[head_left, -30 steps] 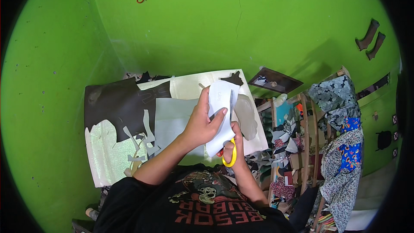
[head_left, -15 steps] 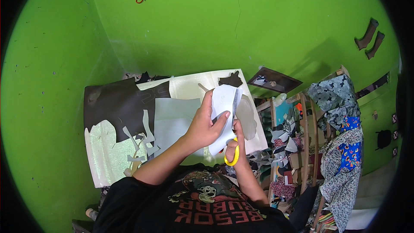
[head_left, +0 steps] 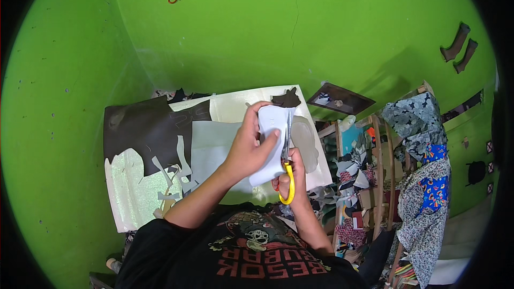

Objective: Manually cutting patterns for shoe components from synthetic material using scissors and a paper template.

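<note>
My left hand (head_left: pixel 250 149) grips a pale grey-white sheet piece (head_left: pixel 272 126), its thumb flat on the face and the other fingers behind. The piece is held up above the table in a long curved shape. My right hand (head_left: pixel 295 174) is closed round the yellow handles of a pair of scissors (head_left: pixel 288 184). Their metal blades point away from me and lie along the right edge of the piece. Whether the blades are fully closed is hard to make out.
Below lies a table with a pale board (head_left: pixel 235 97), a dark brown sheet (head_left: pixel 144 128), a light grey sheet (head_left: pixel 214 144) and several narrow offcuts (head_left: pixel 182 155). A grey sole-shaped piece (head_left: pixel 304 142) rests at the right. Further right stands a wooden rack (head_left: pixel 377 182) crammed with scraps and draped cloth.
The held piece has shifted slightly left and tilted, together with my left hand. The scissors have turned, so their blades now show more fully along the piece's right edge.
</note>
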Demonstrator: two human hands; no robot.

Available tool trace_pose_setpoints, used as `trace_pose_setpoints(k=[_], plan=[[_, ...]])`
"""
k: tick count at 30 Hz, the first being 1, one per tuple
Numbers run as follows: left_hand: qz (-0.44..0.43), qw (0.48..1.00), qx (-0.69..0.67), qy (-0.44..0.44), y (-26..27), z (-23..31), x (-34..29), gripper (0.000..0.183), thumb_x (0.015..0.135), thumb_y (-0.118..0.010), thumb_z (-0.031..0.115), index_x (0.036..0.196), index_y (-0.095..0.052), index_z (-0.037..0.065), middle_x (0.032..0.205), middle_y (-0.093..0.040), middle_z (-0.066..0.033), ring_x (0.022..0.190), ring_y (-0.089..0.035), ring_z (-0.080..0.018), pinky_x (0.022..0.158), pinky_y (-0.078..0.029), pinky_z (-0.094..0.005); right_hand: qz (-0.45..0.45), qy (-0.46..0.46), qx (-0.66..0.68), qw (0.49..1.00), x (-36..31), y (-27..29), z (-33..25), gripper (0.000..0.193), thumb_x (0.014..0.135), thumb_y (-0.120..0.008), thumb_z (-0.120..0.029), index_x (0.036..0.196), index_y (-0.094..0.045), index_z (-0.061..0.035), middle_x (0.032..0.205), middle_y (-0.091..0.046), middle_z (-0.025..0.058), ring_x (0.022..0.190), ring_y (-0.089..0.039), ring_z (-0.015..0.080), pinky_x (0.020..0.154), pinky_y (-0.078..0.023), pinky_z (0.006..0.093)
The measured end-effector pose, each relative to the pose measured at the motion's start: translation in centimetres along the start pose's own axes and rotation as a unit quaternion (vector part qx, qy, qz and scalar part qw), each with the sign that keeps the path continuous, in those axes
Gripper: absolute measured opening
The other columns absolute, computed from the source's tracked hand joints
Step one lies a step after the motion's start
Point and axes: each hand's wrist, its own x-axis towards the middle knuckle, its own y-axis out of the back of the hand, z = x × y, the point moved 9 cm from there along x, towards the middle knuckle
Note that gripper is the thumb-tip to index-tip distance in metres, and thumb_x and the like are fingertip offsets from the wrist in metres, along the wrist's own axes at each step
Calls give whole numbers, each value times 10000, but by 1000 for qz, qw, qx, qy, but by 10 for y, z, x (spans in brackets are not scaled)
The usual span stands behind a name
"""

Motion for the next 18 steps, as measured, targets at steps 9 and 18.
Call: trace_pose_setpoints(k=[9,18], plan=[[20,1000,-13,-2,12,3,8,553,923,-579,-52,1395,-324,83,1025,-616,-81,929,-579,-99,802,-465,-261,-38,-23,10,999,-2,-9,8,447,729,-518,76,1135,-402,-71,785,-480,-25,651,-405,54,531,-351,210],[16,999,-26,32,7,-3,6,593,885,-588,-66,1373,-292,94,988,-647,-102,928,-609,-119,805,-486,-272,-73,14,47,996,2,-13,8,543,806,-727,-334,1146,-386,-83,806,-434,-25,630,-391,77,489,-379,221]])
